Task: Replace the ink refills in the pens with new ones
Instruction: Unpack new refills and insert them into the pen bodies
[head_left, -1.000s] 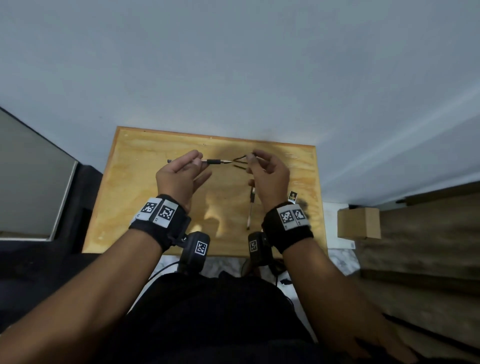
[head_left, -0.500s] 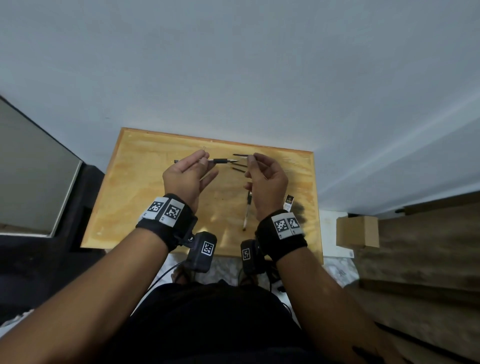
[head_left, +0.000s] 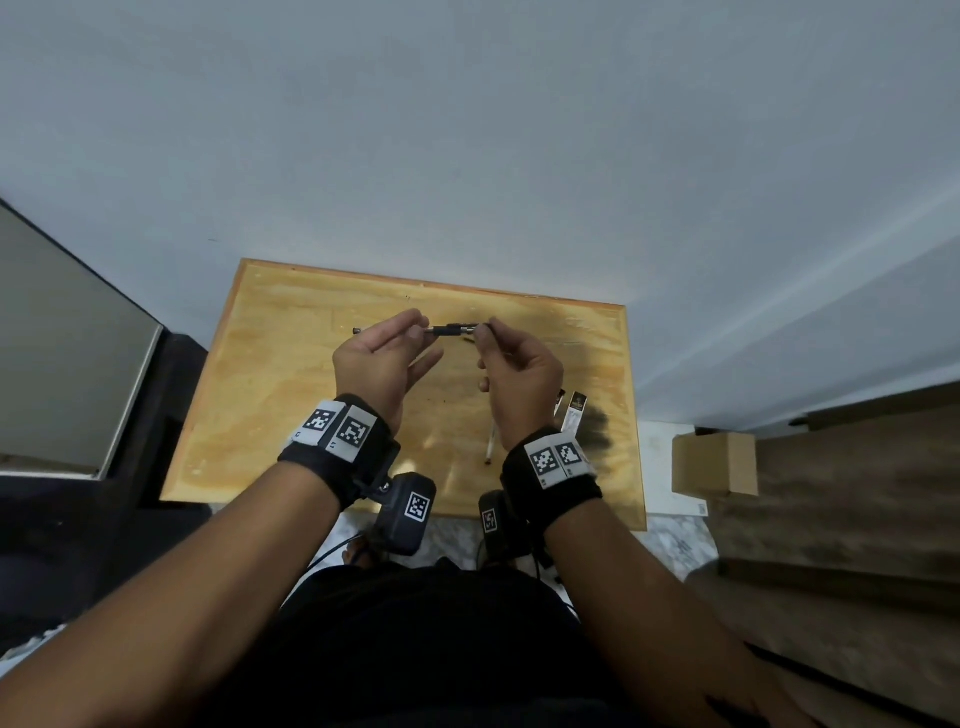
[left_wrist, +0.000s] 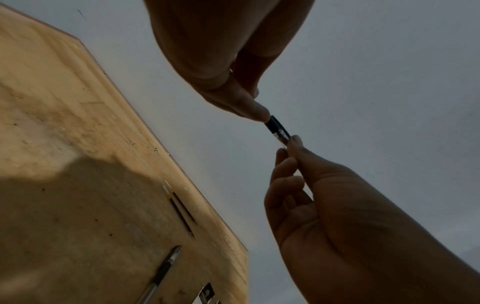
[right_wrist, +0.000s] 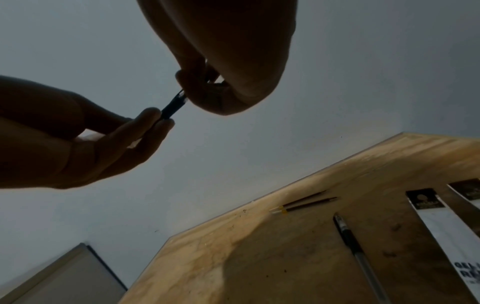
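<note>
Both hands are raised above the counter (head_left: 291, 395), meeting over its far middle. Your left hand (head_left: 382, 364) pinches the pen (head_left: 451, 329) between thumb and fingertips, the remaining fingers loosely extended; the pen lies level, running left to right, its back end poking out past the left of that hand. Your right hand (head_left: 519, 374) pinches the pen's front end between thumb and forefinger, other fingers curled. Only the short dark grip section shows between the two hands, so you cannot tell whether the tip piece is seated or loose.

From the wrist views the hands are backlit and dark, and the fingertip contact is hard to read.

On the counter below, two thin refills (right_wrist: 306, 202) lie side by side near the far edge, just beside each other. A second pen (right_wrist: 355, 251) lies nearer you, right of centre, its near end cut off in the right wrist view and mostly hidden behind your right wrist from the head view. Two refill packets (right_wrist: 446, 228) lie at the right side, close to the right edge, partly cut off.

Open wood lies to the left of the hands and along the near edge. A cardboard box (head_left: 714, 462) sits off the counter to the right.
</note>
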